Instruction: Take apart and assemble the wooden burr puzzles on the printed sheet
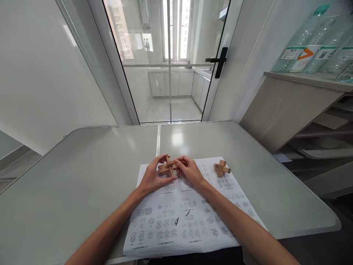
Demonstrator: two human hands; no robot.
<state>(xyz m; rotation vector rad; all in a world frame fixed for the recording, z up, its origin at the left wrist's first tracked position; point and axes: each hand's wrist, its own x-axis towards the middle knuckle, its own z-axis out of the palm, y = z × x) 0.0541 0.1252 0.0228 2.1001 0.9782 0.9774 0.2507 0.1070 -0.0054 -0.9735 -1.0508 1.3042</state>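
Observation:
Between my two hands is a wooden interlocking puzzle (163, 169), made of crossed sticks, one of them a thin rod standing crosswise. My left hand (154, 176) spans that rod, thumb at its near end and fingertips at its far end. On the puzzle's right side, my right hand (189, 170) pinches a piece between thumb and fingers; its far end is hidden by the fingers. Both hands hover over or rest on a printed diagram sheet (176, 233). A second wooden puzzle (221, 168), assembled into a cross-shaped burr, sits on the sheet's upper right.
The sheet lies on a pale grey table (82, 176) with a seam running away from me. Behind it stands a glass door with a black handle (220, 62). At right, a shelf unit (292, 106) carries several clear plastic bottles (311, 48).

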